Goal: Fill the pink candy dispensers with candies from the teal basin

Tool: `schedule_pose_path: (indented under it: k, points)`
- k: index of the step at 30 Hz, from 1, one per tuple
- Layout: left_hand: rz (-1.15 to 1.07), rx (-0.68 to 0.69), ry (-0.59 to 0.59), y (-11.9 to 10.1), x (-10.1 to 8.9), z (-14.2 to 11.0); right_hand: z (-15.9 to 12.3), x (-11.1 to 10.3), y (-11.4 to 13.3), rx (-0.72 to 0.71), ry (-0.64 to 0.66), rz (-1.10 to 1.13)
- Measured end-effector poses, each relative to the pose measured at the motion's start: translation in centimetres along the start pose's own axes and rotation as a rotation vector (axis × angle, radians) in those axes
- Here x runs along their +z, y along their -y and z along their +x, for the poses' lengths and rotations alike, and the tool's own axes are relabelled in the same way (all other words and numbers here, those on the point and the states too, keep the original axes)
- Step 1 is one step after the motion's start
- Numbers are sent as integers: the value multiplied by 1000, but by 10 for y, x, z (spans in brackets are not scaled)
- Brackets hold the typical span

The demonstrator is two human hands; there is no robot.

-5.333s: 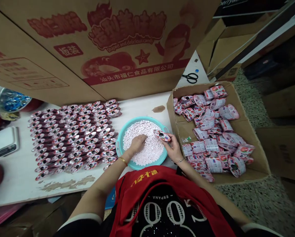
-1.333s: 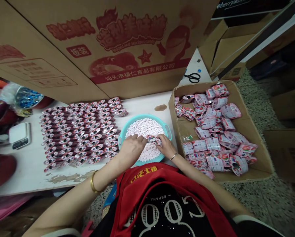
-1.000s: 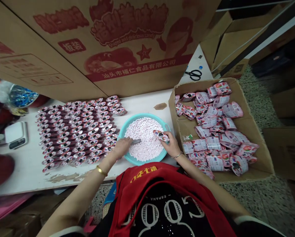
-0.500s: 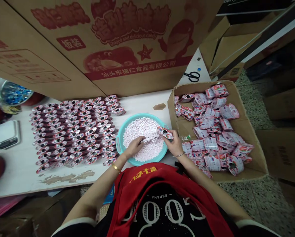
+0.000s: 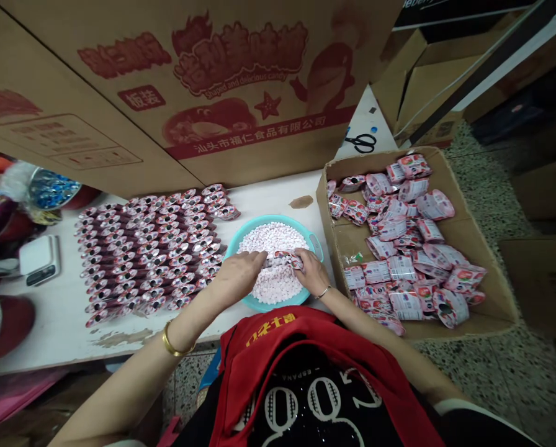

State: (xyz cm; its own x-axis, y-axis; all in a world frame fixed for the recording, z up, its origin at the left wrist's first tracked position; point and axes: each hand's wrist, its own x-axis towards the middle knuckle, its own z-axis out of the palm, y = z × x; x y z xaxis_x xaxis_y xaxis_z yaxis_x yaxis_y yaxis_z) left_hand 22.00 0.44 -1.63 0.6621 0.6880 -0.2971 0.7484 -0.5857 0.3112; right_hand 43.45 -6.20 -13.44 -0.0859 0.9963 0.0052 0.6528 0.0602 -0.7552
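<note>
We count one turquoise round plastic basin [image 5: 259,304]; left of it, one white square scale [image 5: 38,254]; right, one brown cardboard tray [image 5: 347,237]; beyond, one pair black-handled scissors [image 5: 365,144]; both sides, dozens of pink-red oval packets [image 5: 150,248], overlap hiding some.

dim, flat indoor light; white table [image 5: 254,195] brightest, far right sunk in shadow. wide-angle stretch at edges, print on carton [image 5: 269,162] slightly soft.

White table [image 5: 271,197], its top marked by brown patches. Pink printed packets [image 5: 152,248] are ranged in rows on the left, flanked by a digital scale [image 5: 40,256] leftward and a turquoise basin [image 5: 258,303] rightward; scissors [image 5: 363,143] are laid far right.
</note>
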Motion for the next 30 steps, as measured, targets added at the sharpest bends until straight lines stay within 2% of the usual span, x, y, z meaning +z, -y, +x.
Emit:
schedule_pose_path:
  k: [4,6,9,12,15,17,19,21,23,24,25,27,30]
  points:
    - [122,-14,5,-21,-11,1,0,1,-4,0,-5,-2]
    - [143,-14,-12,-21,-17,-2,-1,1,-7,13,-12,17]
    - [128,-15,-48,-8,-21,-7,-1,1,-10,27,-17,74]
    - [-22,22,-95,6,-10,-2,-1,2,-2,24,-3,147]
    - [-151,126,-107,7,7,17,4,1,12,-19,46,216]
    - [-170,195,-85,5,13,30,13,-8,18,-74,76,247]
    - [-197,213,-104,9,12,41,26,-27,13,-116,28,230]
    - [-223,150,-201,25,5,47,44,-56,-5,-105,-122,150]
    - [-213,17,-340,53,0,49,66,-87,-38,-14,-298,2]
    - [-194,-61,-398,70,-1,49,77,-101,-58,49,-343,-114]
    - [-170,-136,-438,88,0,49,87,-113,-79,110,-324,-251]
    - [-127,-259,-440,123,8,48,105,-126,-116,247,-165,-503]
    - [-81,-369,-283,166,31,51,122,-126,-149,336,123,-752]
